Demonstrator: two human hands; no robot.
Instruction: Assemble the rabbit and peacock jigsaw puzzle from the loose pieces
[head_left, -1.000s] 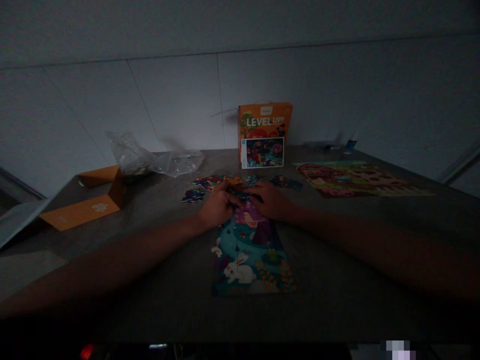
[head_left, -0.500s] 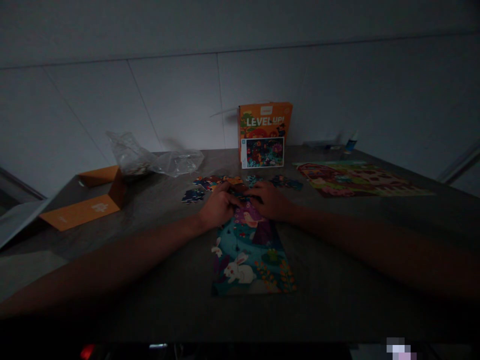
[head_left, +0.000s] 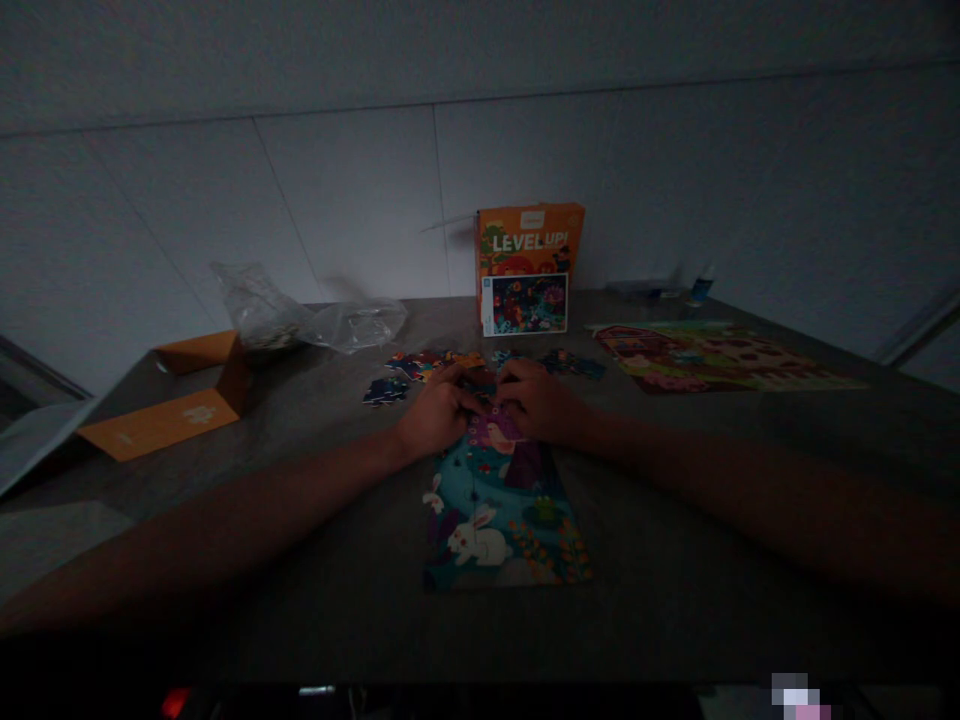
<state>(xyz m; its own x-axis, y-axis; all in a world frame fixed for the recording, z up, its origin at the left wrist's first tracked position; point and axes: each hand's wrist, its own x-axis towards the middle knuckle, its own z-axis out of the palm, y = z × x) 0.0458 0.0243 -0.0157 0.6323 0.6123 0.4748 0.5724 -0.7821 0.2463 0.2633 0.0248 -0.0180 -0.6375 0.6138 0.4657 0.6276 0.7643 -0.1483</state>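
A partly joined jigsaw puzzle (head_left: 487, 500) lies lengthwise before me, showing white rabbits, a frog and a purple patch with a bird. At its far end my left hand (head_left: 441, 412) presses with bent fingers, the thumb pointing right along the joined part. My right hand (head_left: 538, 402) meets it from the other side, its fingers closed and fingertips down on a puzzle piece mostly hidden beneath them. Loose puzzle pieces (head_left: 386, 390) lie beyond and left of the left hand. More dark pieces (head_left: 574, 363) spread behind the right hand.
An orange "LEVEL UP!" box (head_left: 531, 240) stands at the back, a picture card (head_left: 527, 304) leaning on it. An orange open box (head_left: 169, 410) and clear plastic bags (head_left: 360, 323) are at left. A farm-scene puzzle (head_left: 720, 358) and a small bottle (head_left: 701, 288) are at right.
The fingers of my right hand have drawn up and curled a little more at the puzzle's far end. My left hand and the puzzle stay where they were.
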